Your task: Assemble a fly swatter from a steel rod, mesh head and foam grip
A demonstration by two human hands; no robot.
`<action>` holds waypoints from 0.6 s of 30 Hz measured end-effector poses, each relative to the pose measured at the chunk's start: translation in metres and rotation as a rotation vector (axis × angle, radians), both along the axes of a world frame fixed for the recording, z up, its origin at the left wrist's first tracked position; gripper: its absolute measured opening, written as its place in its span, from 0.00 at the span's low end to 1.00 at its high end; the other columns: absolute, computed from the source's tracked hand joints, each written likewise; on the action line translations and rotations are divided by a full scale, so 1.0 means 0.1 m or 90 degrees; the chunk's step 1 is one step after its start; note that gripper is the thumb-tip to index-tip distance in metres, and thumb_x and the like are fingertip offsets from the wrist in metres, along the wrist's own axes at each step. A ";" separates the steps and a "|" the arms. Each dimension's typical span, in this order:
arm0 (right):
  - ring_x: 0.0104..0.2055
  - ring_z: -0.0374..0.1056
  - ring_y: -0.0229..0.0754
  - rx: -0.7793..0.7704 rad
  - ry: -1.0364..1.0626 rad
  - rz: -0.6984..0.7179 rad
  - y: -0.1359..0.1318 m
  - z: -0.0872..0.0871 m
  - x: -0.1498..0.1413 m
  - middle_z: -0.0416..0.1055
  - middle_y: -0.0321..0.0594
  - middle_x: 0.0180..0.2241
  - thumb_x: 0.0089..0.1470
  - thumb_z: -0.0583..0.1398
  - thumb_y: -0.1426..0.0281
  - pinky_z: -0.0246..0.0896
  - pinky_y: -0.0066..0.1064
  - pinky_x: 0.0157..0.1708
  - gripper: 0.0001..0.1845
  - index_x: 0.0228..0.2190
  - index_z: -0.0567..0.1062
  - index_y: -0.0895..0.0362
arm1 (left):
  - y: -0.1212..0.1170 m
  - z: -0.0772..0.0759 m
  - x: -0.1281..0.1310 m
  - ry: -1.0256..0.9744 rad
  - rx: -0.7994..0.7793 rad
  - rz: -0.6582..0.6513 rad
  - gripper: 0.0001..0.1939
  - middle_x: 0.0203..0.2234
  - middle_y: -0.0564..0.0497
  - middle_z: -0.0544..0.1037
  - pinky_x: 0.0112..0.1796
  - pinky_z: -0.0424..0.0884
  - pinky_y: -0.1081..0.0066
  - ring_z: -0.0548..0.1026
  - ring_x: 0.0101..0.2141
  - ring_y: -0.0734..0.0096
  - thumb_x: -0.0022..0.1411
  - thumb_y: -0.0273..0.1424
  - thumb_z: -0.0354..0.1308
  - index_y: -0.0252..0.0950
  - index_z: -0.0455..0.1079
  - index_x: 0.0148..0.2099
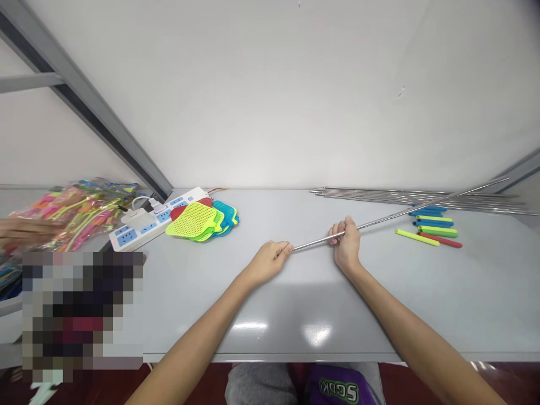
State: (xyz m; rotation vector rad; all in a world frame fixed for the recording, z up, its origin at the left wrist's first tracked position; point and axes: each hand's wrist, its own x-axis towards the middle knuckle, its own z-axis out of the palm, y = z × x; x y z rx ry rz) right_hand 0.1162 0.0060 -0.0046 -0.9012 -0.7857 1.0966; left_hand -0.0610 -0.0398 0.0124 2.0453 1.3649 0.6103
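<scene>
Both my hands are closed on a long thin metal rod (388, 217), which slants up to the right above the table. My left hand (270, 261) pinches its lower left end; what else may be inside those fingers is hidden. Farther along, my right hand (347, 243) wraps round the shaft. Beyond it, the rod passes over several short coloured plastic tubes (417, 238) in blue, green, yellow and red. More metal rods (363, 195) lie in a bundle along the wall. Left of my hands, perforated fly swatter heads (192, 220) in yellow-green, blue and red lie in an overlapping pile.
A white power strip (145, 226) with plugs and a cable sits beside the swatter heads, near a grey metal post (105, 126). Bagged colourful items (90, 211) lie at the far left, where another person's hand (25, 232) reaches in. A white wall (274, 101) rises behind the table (181, 304).
</scene>
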 end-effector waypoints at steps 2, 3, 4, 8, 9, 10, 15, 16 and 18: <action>0.11 0.43 0.29 0.000 0.007 0.010 0.00 0.00 0.00 0.40 0.28 0.09 0.50 0.47 0.58 0.40 0.24 0.10 0.25 0.11 0.46 0.57 | 0.01 0.00 -0.01 -0.011 -0.016 -0.003 0.19 0.13 0.57 0.51 0.21 0.49 0.75 0.52 0.17 0.78 0.58 0.38 0.36 0.35 0.50 0.19; 0.11 0.43 0.29 -0.001 0.014 0.015 -0.01 0.00 -0.01 0.40 0.28 0.09 0.50 0.47 0.58 0.40 0.24 0.10 0.25 0.11 0.46 0.57 | 0.02 0.00 -0.02 -0.015 -0.021 -0.003 0.19 0.13 0.57 0.51 0.21 0.49 0.75 0.52 0.17 0.79 0.58 0.38 0.36 0.35 0.50 0.19; 0.11 0.43 0.29 -0.001 0.024 0.019 -0.01 0.00 -0.01 0.40 0.28 0.09 0.50 0.47 0.58 0.40 0.24 0.10 0.25 0.11 0.46 0.57 | 0.02 -0.01 -0.02 -0.018 -0.025 -0.002 0.19 0.13 0.57 0.51 0.20 0.49 0.76 0.52 0.18 0.79 0.58 0.39 0.35 0.35 0.50 0.19; 0.11 0.43 0.29 0.001 0.055 0.029 -0.02 0.00 -0.02 0.40 0.28 0.09 0.50 0.48 0.59 0.38 0.24 0.11 0.25 0.10 0.47 0.57 | 0.02 0.00 -0.03 -0.023 -0.033 -0.002 0.19 0.14 0.57 0.52 0.20 0.48 0.76 0.52 0.18 0.79 0.58 0.39 0.35 0.35 0.50 0.20; 0.11 0.43 0.29 0.003 0.057 0.031 -0.02 0.00 -0.03 0.40 0.28 0.09 0.50 0.48 0.60 0.38 0.24 0.11 0.24 0.10 0.47 0.57 | 0.02 0.00 -0.04 -0.024 -0.033 -0.002 0.19 0.14 0.57 0.52 0.20 0.48 0.76 0.52 0.18 0.79 0.58 0.39 0.35 0.35 0.50 0.20; 0.11 0.43 0.29 0.006 0.058 0.033 -0.03 0.00 -0.03 0.40 0.28 0.09 0.50 0.49 0.60 0.38 0.25 0.11 0.24 0.10 0.47 0.57 | 0.02 -0.01 -0.04 -0.025 -0.033 -0.001 0.19 0.14 0.57 0.52 0.20 0.48 0.76 0.52 0.18 0.79 0.58 0.39 0.35 0.35 0.50 0.20; 0.11 0.43 0.29 0.018 0.065 0.036 -0.04 -0.01 -0.05 0.40 0.28 0.09 0.50 0.49 0.60 0.38 0.25 0.11 0.24 0.10 0.47 0.57 | 0.02 -0.02 -0.04 -0.026 -0.036 -0.002 0.19 0.14 0.57 0.51 0.20 0.48 0.76 0.52 0.18 0.79 0.58 0.39 0.36 0.35 0.50 0.20; 0.11 0.43 0.29 0.016 0.064 0.036 -0.04 -0.01 -0.05 0.40 0.28 0.09 0.50 0.49 0.60 0.38 0.25 0.11 0.24 0.10 0.47 0.57 | 0.02 -0.02 -0.04 -0.025 -0.036 -0.003 0.19 0.14 0.57 0.51 0.20 0.48 0.76 0.52 0.18 0.79 0.58 0.39 0.36 0.35 0.50 0.20; 0.11 0.43 0.29 0.011 0.058 0.037 -0.04 -0.01 -0.05 0.40 0.28 0.09 0.50 0.49 0.60 0.38 0.24 0.11 0.24 0.10 0.47 0.57 | 0.02 -0.02 -0.04 -0.023 -0.035 -0.003 0.19 0.14 0.57 0.51 0.20 0.48 0.76 0.52 0.18 0.79 0.58 0.39 0.35 0.35 0.49 0.20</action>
